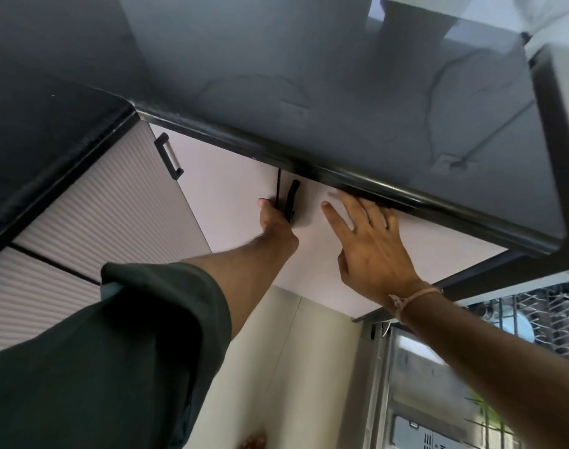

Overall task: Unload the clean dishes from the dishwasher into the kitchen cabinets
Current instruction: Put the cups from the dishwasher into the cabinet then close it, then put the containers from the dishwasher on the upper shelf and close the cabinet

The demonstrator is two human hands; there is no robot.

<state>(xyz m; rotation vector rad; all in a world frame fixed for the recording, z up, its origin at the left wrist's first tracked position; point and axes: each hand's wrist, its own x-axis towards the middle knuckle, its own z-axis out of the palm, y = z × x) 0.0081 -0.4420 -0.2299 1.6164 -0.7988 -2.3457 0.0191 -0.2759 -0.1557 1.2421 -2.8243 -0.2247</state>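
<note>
Fingers (264, 203) of left hand (276, 226) curl round handle (292, 197); right hand (370, 244) flat, spread on door (438, 244); best lift it off, pull slow.

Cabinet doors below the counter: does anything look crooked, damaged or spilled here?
Nothing stands out. The left hand grips the black handle and the right hand lies flat on the white door, whose edges look straight. The dark countertop shows only reflections, no spill.
</note>
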